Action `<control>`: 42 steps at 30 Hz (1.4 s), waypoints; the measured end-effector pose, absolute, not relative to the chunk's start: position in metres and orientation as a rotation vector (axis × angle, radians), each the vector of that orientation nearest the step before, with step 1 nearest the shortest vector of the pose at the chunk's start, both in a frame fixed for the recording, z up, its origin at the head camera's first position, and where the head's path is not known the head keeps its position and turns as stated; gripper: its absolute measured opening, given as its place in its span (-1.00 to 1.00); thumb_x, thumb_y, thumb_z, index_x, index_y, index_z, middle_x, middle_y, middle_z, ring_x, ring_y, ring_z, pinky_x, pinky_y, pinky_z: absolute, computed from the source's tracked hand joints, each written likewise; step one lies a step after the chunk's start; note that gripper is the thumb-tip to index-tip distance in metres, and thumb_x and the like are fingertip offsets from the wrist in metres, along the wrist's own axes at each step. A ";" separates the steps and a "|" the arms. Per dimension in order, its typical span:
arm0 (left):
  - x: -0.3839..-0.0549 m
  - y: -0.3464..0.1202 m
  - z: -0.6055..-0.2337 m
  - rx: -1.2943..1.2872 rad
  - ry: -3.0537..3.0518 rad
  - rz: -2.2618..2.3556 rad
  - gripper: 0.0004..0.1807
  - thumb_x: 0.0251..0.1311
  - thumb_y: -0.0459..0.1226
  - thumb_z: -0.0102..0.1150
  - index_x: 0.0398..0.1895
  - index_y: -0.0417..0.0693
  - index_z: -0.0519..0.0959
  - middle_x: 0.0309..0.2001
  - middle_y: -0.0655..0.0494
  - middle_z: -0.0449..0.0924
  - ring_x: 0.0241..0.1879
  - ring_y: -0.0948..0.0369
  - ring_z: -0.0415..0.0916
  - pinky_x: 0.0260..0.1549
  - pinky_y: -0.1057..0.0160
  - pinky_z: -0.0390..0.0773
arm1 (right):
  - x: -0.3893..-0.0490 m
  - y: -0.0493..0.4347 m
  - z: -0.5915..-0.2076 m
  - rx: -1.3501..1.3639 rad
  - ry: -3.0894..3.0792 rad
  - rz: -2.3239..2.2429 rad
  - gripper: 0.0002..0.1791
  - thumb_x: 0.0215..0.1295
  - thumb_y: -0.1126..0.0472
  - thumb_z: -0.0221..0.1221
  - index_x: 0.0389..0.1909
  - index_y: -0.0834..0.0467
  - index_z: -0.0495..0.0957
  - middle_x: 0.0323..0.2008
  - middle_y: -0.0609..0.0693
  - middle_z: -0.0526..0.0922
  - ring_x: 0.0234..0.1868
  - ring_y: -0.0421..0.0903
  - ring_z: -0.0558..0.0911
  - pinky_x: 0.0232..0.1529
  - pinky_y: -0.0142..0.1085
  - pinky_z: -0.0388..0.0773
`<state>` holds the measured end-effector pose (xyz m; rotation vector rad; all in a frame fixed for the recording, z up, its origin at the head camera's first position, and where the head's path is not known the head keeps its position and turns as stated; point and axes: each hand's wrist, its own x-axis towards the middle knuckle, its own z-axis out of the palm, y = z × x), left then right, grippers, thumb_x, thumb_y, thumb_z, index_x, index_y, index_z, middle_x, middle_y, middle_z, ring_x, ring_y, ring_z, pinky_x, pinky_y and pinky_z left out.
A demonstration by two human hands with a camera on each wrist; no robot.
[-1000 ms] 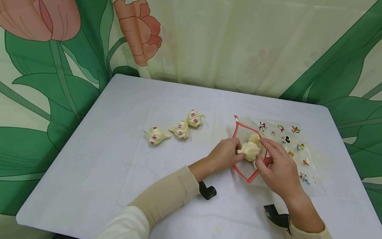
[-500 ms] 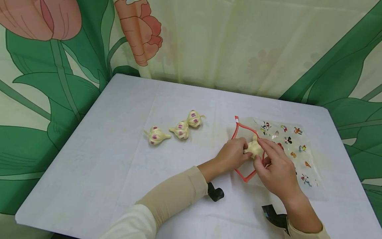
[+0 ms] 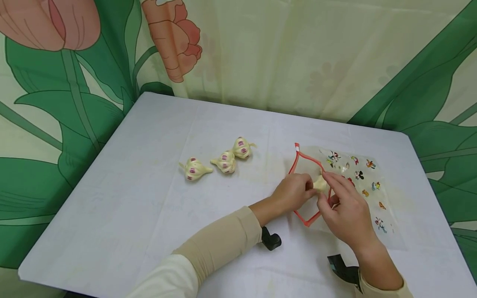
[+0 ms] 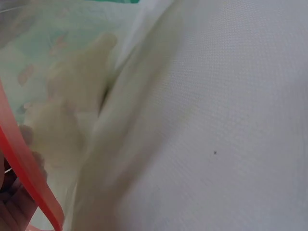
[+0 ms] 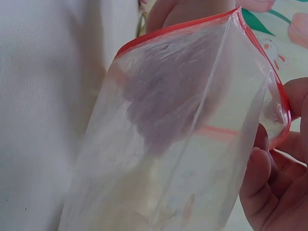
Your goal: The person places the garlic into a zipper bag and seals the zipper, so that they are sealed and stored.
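A clear zip bag [image 3: 363, 219] with a red rim and small cartoon prints lies on the table, its mouth spread toward the left. My left hand [image 3: 292, 192] reaches inside, fingers around a pale garlic bulb [image 3: 319, 183]. Through the plastic in the right wrist view, that left hand [image 5: 183, 82] looks blurred, with a pale shape [image 5: 137, 187] below its fingertips. My right hand [image 3: 348, 211] pinches the red rim at the bag's near layer. Two pale bulbs [image 4: 82, 82] appear dimly through plastic in the left wrist view. Much of the held bulb is hidden.
Three garlic bulbs with purple patches lie left of the bag: one apart [image 3: 196, 169], a middle one [image 3: 225, 162] and a farther one [image 3: 242, 147] close together. A white cloth covers the table [image 3: 130, 198]. Behind it hangs a flower-printed curtain [image 3: 261, 54].
My left hand has moved right, deeper into the bag with the garlic bulb, so less of the bulb shows. The right hand stays at the rim. The three bulbs outside have not moved.
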<state>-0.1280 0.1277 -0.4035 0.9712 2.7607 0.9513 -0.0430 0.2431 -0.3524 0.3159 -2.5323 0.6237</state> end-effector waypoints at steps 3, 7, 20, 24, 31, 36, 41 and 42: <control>-0.128 0.129 -0.402 1.006 2.720 0.894 -0.89 0.08 -0.11 0.19 -0.43 0.09 0.56 -0.57 0.38 0.43 -0.57 0.45 0.30 -0.62 0.58 0.26 | -0.043 0.243 -0.352 0.314 -2.535 0.621 -0.48 -0.04 0.28 0.12 0.06 0.22 0.47 -0.01 0.02 0.47 -0.60 -0.34 0.37 -0.63 -0.57 0.29; -0.128 0.131 -0.400 1.059 2.688 0.790 -0.79 0.13 -0.18 0.14 -0.17 0.07 0.62 -0.40 0.34 0.56 -0.48 0.46 0.33 -0.55 0.60 0.28 | -0.043 0.243 -0.352 0.312 -2.532 0.619 -0.49 -0.04 0.28 0.11 0.04 0.23 0.48 -0.02 0.03 0.48 -0.61 -0.34 0.36 -0.64 -0.56 0.28; -0.130 0.113 -0.388 0.970 2.635 0.833 -0.69 0.09 -0.21 0.17 -0.05 0.05 0.56 -0.34 0.31 0.54 -0.41 0.44 0.37 -0.47 0.55 0.33 | -0.044 0.246 -0.351 0.289 -2.528 0.622 -0.46 -0.06 0.27 0.20 0.06 0.24 0.46 -0.01 0.05 0.47 -0.62 -0.34 0.39 -0.63 -0.56 0.29; -0.131 0.096 -0.381 0.953 2.608 0.885 -0.69 0.09 -0.21 0.17 -0.06 0.01 0.57 -0.36 0.28 0.52 -0.41 0.43 0.36 -0.45 0.55 0.33 | -0.043 0.246 -0.352 0.279 -2.544 0.629 -0.46 -0.05 0.26 0.21 0.06 0.24 0.46 0.00 0.04 0.46 -0.62 -0.35 0.40 -0.62 -0.58 0.30; -0.137 0.053 -0.368 0.961 2.528 0.981 -0.68 0.11 -0.16 0.15 -0.06 -0.03 0.56 -0.31 0.28 0.50 -0.32 0.41 0.36 -0.33 0.52 0.35 | -0.041 0.244 -0.350 0.241 -2.582 0.611 -0.44 -0.03 0.25 0.22 0.09 0.23 0.43 0.03 0.03 0.43 -0.60 -0.33 0.38 -0.61 -0.57 0.26; -0.142 0.019 -0.367 0.869 2.578 1.067 -0.69 0.10 -0.16 0.17 -0.07 0.00 0.56 -0.24 0.25 0.51 -0.27 0.38 0.39 -0.28 0.47 0.39 | -0.039 0.243 -0.349 0.230 -2.590 0.624 -0.44 -0.02 0.25 0.22 0.11 0.21 0.42 0.04 0.01 0.43 -0.59 -0.34 0.38 -0.60 -0.56 0.24; -0.148 -0.011 -0.371 0.910 2.666 1.206 -0.68 0.06 -0.19 0.21 -0.08 -0.05 0.54 -0.17 0.22 0.51 -0.21 0.34 0.44 -0.24 0.46 0.43 | -0.038 0.243 -0.349 0.227 -2.594 0.645 -0.44 -0.02 0.26 0.23 0.10 0.21 0.43 0.03 0.01 0.42 -0.60 -0.35 0.38 -0.59 -0.56 0.25; -0.149 -0.017 -0.370 0.918 2.691 1.211 -0.66 0.06 -0.19 0.22 -0.06 -0.06 0.54 -0.15 0.21 0.51 -0.19 0.32 0.44 -0.23 0.44 0.43 | -0.038 0.243 -0.350 0.226 -2.595 0.649 -0.44 -0.02 0.26 0.23 0.10 0.21 0.43 0.03 0.00 0.42 -0.60 -0.36 0.39 -0.59 -0.56 0.25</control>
